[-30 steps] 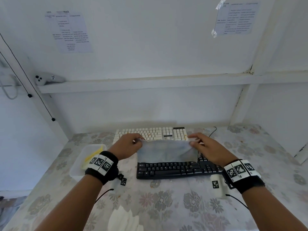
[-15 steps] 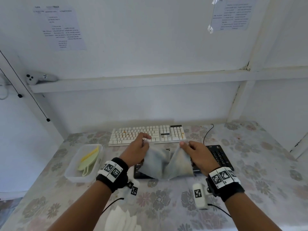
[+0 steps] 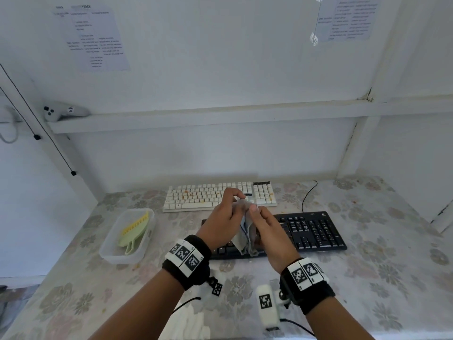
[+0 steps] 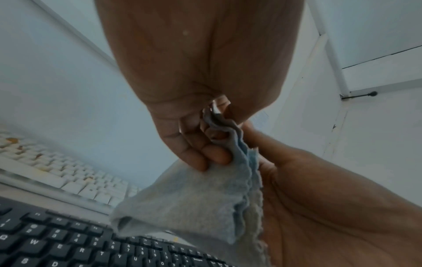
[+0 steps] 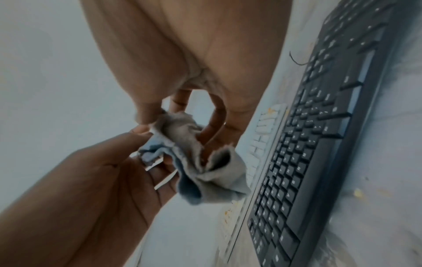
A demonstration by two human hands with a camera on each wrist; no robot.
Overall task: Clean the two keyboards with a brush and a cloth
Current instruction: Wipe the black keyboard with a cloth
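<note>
Above the black keyboard (image 3: 311,229), a person's left hand (image 3: 224,220) and right hand (image 3: 267,231) meet, both pinching the top edge of a folded grey-blue cloth (image 3: 246,238) that hangs downward between the palms, long axis near vertical. The black keyboard lies lengthwise left to right; just behind it, parallel, sits a stained white keyboard (image 3: 203,196). Left of the black keyboard, a green-and-yellow brush (image 3: 134,230) rests in a clear plastic tub (image 3: 115,253), handle toward the person.
</note>
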